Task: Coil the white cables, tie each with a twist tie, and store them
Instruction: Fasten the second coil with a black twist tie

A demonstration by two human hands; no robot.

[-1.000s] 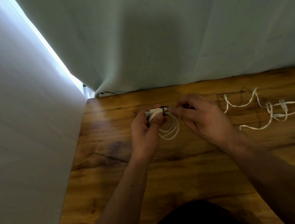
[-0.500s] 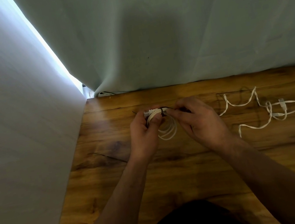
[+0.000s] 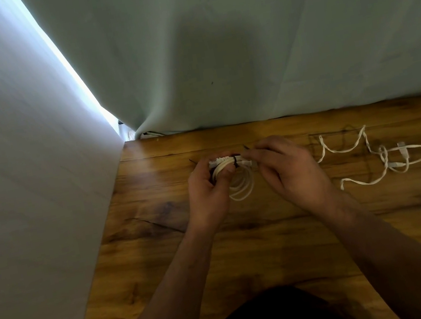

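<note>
A coiled white cable (image 3: 242, 184) hangs above the wooden table (image 3: 248, 251). My left hand (image 3: 206, 191) grips the top of the coil, where its plugs lie together. A dark twist tie (image 3: 235, 161) is wrapped round the bundle at that spot. My right hand (image 3: 287, 171) pinches the tie's end just right of the bundle, and a short dark tip sticks up above its fingers. A second white cable (image 3: 380, 154) lies loose and uncoiled on the table to the right.
Pale curtains hang behind the table and along its left side, with a bright gap (image 3: 70, 71) between them. A thin dark wire outline (image 3: 340, 133) lies under the loose cable. Dark clothing shows at the bottom edge.
My right hand has shifted slightly at the tie beside the bundle. The coil stays in my left hand. The loose cable has not moved.
</note>
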